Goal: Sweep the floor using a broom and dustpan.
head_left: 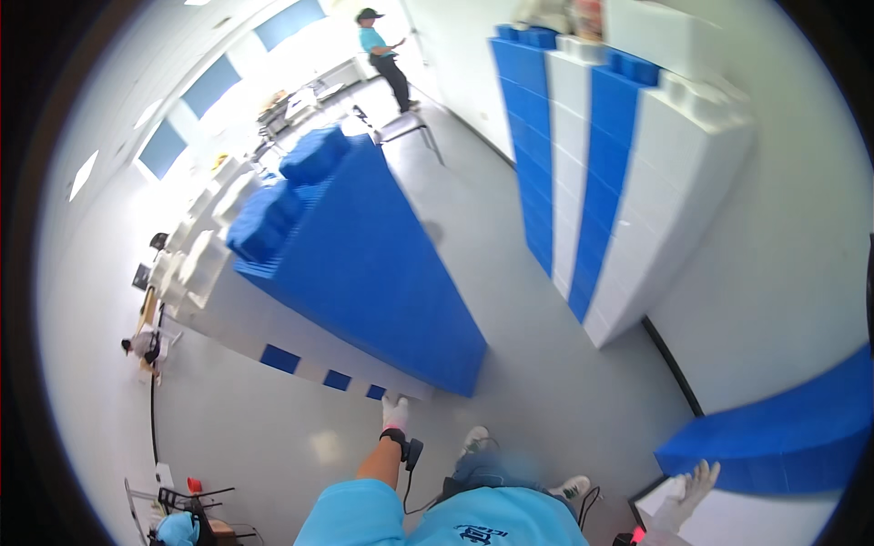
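Observation:
My left hand (pixel 394 414), in a white glove, reaches forward near the low end of a tall wall of stacked blocks. Its fingers look stretched out, and it holds nothing that I can see. That wall has a broad blue side (pixel 373 273) and a white side (pixel 241 314) with small blue squares. My right hand (pixel 696 487), also gloved in white, is at the lower right with its fingers spread. Beside it is a long blue block stack (pixel 774 446) above a white one; whether the hand touches them is unclear.
A striped stack of blue and white blocks (pixel 596 173) stands along the right wall. A chair (pixel 410 129) and a person in a blue shirt (pixel 387 59) are at the far end. Another person (pixel 146 346) is at the left. More furniture (pixel 196 505) stands at the lower left.

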Demonstrator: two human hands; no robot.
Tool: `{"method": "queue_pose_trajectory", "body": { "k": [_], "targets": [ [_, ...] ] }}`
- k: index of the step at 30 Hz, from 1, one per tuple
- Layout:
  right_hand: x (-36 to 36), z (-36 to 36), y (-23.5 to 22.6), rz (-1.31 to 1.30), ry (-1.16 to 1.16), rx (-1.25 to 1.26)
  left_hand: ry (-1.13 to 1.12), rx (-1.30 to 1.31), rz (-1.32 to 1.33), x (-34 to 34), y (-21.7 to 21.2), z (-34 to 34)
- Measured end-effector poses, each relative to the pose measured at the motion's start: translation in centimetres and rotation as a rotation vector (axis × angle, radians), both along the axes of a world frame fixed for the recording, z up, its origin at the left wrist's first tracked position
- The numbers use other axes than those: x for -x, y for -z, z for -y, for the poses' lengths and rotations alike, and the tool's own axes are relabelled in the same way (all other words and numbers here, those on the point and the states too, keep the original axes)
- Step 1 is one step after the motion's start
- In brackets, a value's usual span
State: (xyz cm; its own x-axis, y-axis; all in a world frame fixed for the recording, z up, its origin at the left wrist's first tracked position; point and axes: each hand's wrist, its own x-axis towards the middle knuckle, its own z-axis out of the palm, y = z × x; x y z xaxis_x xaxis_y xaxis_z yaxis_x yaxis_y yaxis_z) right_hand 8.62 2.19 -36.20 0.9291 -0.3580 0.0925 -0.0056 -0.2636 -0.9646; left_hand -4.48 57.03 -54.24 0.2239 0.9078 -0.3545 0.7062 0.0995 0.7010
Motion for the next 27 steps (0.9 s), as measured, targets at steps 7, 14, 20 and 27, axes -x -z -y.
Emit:
{"method": "queue_pose_trajectory", "body": {
  "k": [7, 14, 20, 27],
  "targets": [
    [-3.9, -30.4, -6.0, 0.172, -0.745, 0.007, -0.459, 0.007, 0.638, 3.9, -5.2, -15.8],
    [-1.2, -46.2, -8.6, 0.184, -1.045, 0.126, -0.052, 0.204, 0.795, 3.4, -12.0, -15.9],
    [0.0, -49.3, -7.9, -0.154, -1.06, 0.086, 0.095, 0.086, 1.026, -2.0, -17.0, -17.9],
    [0.8, -49.6, -7.6, -0.161, -1.011, 0.078, 0.596, 0.158, 1.003, -7.6, -19.0, -15.8]
  ]
}}
